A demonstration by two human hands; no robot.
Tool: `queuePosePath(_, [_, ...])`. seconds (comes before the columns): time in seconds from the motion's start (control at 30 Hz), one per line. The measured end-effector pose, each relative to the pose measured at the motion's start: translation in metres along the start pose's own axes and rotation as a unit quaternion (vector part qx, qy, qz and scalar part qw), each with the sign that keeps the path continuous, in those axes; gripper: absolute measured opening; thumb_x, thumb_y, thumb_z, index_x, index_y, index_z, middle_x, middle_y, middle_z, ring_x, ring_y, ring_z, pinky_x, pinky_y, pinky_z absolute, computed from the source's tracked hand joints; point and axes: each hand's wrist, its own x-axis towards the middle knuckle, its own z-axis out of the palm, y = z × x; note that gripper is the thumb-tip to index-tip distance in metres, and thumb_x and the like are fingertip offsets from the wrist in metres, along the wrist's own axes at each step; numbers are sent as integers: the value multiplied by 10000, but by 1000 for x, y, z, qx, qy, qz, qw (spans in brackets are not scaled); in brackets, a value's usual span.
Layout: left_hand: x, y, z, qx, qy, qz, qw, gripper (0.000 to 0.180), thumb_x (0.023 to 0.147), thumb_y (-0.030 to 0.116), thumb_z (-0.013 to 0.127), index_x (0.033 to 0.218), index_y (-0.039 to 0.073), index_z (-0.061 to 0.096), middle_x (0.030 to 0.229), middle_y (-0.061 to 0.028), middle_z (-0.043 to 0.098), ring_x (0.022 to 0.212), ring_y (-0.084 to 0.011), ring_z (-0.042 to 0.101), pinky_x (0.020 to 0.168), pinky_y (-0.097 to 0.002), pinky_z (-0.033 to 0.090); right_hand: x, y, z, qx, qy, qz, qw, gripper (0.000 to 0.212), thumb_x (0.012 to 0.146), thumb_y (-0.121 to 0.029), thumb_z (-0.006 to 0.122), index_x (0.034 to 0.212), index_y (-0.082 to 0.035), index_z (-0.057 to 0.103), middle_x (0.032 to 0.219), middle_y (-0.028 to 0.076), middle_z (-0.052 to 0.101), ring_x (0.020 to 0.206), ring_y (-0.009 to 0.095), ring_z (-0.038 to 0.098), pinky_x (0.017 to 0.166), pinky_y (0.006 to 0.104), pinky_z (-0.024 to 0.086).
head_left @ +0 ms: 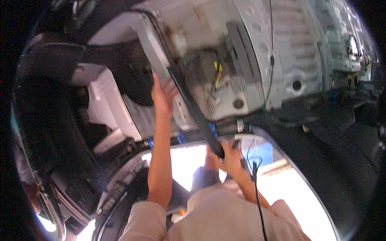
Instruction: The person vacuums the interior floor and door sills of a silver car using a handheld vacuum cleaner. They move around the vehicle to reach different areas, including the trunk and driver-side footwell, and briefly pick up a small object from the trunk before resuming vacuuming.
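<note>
A long, dark, narrow strip (pixel 194 104) slants across a bare metal car interior, from beside my left hand down to my right hand. My right hand (pixel 230 158) grips its lower end, close to the front of my body. Stretched forward, my left hand (pixel 164 96) has its fingers apart beside the strip's upper end. Those fingers lie over a pale metal cross rail (pixel 155 44); whether they touch the strip I cannot tell. The far end of the strip blurs into the dark edge of the rail.
Yellow connectors (pixel 218 69) on wiring lie in a floor recess. A thin black cable (pixel 272 60) hangs at the right. White moulded panel (pixel 110 100) and black dashboard parts (pixel 52 92) stand left. Blue clips (pixel 181 137) line the door sill near me.
</note>
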Motion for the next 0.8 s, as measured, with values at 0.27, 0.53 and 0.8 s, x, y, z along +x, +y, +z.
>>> queuePosePath(0.27, [-68,-66,-13,-24,154,43,987,668,1042,630,441,1412,74,441,1308,-178,638,1037,-311,642,908,-439,511,-6,23,-9,114,-19,-98,988,508,960,-300,663,1354,-32,488,821,208,695,737,407,715,670,483,554])
queuePosePath(0.53, [-218,-152,-19,-192,-79,-63,976,525,1097,489,401,1329,51,575,1252,-180,671,1103,-324,672,989,-450,515,-26,40,-2,70,-31,-63,995,485,937,-340,675,1285,-31,539,916,229,690,815,416,695,766,522,511])
queuePosePath(0.8, [-261,-174,-19,-268,-47,-76,959,517,1080,538,428,1212,57,564,1002,-75,630,827,-224,618,798,-399,521,-69,56,23,63,53,-67,994,415,920,-412,696,1061,-22,670,786,226,623,745,416,632,678,469,485])
